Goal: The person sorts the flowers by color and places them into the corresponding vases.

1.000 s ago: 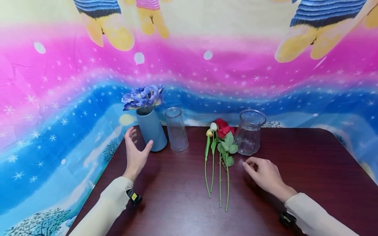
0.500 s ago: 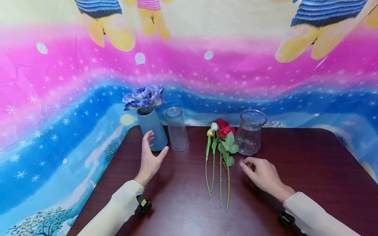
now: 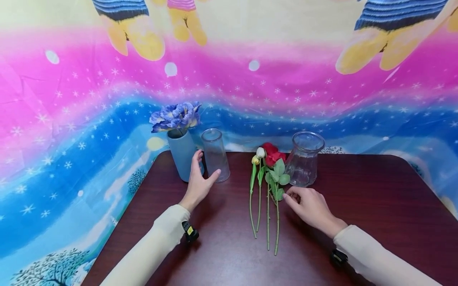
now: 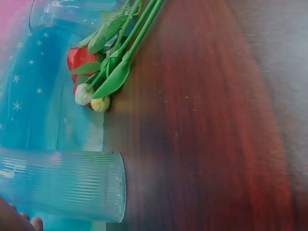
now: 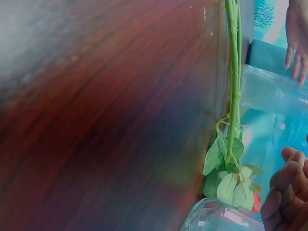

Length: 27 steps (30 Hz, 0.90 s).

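My left hand (image 3: 198, 183), thumb and fingers spread, is beside a clear ribbed cylinder vase (image 3: 217, 159) in the head view. Its fingers overlap the edge of a blue-grey vase (image 3: 180, 155) that holds purple-blue flowers (image 3: 175, 116). In the left wrist view, fingertips show beside the ribbed vase (image 4: 72, 185). My right hand (image 3: 310, 207), its fingers loosely curled around nothing, is just right of the lying flowers' green leaves (image 3: 278, 174). Those flowers are red roses (image 3: 273, 154), a white tulip (image 3: 260, 152) and a yellow tulip (image 3: 255, 160), with stems pointing toward me.
A clear flared glass vase (image 3: 303, 165) stands behind my right hand, close to the roses. Everything stands or lies on a dark red-brown wooden table (image 3: 229, 262). A printed cloth backdrop (image 3: 229, 95) hangs behind and at the left.
My left hand has moved right, from beside the blue-grey vase to the ribbed clear vase. My right hand has shifted slightly left toward the rose leaves. Vases and flowers stay in place.
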Tool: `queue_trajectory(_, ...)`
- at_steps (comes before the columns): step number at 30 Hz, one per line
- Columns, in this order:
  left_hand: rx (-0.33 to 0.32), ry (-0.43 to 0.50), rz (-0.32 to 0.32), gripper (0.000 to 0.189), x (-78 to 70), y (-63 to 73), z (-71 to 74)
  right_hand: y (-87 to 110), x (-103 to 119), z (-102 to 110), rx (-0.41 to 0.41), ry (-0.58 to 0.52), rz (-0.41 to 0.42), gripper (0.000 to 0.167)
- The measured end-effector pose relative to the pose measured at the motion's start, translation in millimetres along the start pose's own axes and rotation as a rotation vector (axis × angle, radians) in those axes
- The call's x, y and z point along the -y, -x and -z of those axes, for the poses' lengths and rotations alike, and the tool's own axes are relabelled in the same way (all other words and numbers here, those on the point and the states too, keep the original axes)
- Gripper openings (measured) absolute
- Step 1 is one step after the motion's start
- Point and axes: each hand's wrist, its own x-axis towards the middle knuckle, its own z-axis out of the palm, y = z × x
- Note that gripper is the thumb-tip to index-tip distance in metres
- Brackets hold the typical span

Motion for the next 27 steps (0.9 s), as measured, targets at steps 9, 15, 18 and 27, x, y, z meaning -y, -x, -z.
queue_trajectory(9,-0.018,-0.01,0.093,0.089,-2.7,-21.8,-8.1,-10.7,5,-8,0.018,-0.023,0.026,0.012)
queue_trajectory(15,-0.051,0.009,0.15,0.092,-3.7,-39.4,-14.6,-21.6,6,-16,0.019,-0.031,0.032,0.013)
queue_trajectory(18,-0.06,0.008,0.16,0.095,-4.6,-46.6,-18.9,-28.3,7,-21,0.025,-0.038,0.036,0.013)
queue_trajectory(27,-0.071,0.007,0.2,0.096,-7.2,-57.2,-27.1,-40.7,16,-29,0.063,-0.041,0.038,0.013)
